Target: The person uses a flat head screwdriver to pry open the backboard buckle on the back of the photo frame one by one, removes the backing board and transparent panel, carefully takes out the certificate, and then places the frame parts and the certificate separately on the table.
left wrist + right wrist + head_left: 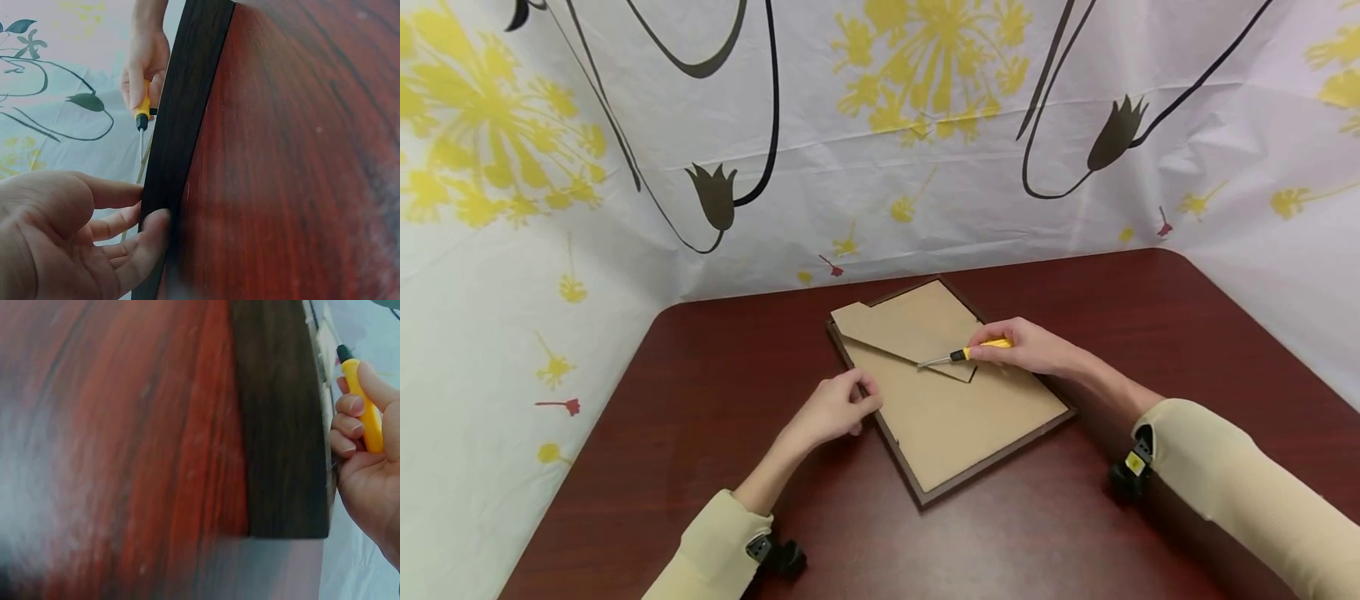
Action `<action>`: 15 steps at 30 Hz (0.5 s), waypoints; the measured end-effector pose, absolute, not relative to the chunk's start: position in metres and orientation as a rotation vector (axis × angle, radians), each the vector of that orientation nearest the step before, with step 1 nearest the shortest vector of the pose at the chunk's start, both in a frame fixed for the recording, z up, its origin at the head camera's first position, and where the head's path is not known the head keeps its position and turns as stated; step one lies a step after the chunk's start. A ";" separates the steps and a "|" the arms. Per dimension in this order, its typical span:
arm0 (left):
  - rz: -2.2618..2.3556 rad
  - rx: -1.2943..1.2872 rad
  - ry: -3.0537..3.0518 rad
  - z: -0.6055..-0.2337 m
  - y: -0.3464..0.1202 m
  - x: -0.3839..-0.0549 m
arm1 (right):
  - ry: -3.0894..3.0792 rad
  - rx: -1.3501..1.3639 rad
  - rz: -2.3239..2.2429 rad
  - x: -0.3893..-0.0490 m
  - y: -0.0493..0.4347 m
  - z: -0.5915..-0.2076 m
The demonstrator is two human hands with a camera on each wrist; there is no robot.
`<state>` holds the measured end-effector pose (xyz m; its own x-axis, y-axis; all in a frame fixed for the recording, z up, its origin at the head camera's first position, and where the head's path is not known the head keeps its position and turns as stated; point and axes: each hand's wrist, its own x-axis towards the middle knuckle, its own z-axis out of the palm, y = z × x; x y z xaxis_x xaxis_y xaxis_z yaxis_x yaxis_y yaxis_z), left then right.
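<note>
A picture frame (917, 487) with a dark brown rim lies face down on the table, its tan backing board (955, 433) showing. Across the far part of the board lies a tan angled flap (910, 325), shaped like an easel stand. My right hand (1022, 343) grips a screwdriver (362, 406) by its yellow handle. The metal tip touches or hovers just above the flap's near edge; which one I cannot tell. At the frame's left side my left hand (842, 406) pinches the rim, as the left wrist view shows, with some fingertips against its outer side (181, 119).
The dark red wooden table (737, 358) extends around the frame. Behind and at both sides hangs a white sheet (820, 167) printed with yellow and dark flowers. Small black devices (782, 558) are strapped at both wrists.
</note>
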<state>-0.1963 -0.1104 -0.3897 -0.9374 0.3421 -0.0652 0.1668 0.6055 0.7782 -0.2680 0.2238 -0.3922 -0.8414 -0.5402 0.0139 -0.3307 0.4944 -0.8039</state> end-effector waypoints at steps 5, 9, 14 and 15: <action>1.192 0.531 2.814 -0.389 -0.115 -0.202 | 2.564 -0.651 -1.306 -0.257 0.219 -0.389; 1.226 0.570 2.961 -0.387 -0.122 -0.216 | 2.669 -0.644 -1.291 -0.237 0.213 -0.387; 1.303 0.563 3.017 -0.385 -0.131 -0.236 | 2.709 -0.653 -1.316 -0.209 0.209 -0.386; 1.312 0.572 3.008 -0.385 -0.131 -0.239 | 2.716 -0.649 -1.318 -0.204 0.210 -0.387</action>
<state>-0.2395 -0.1314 -0.3851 -0.9237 0.2333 0.3039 0.3814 0.6340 0.6727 -0.2037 0.2095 -0.3870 -0.9104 -0.3921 0.1320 -0.3463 0.5477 -0.7616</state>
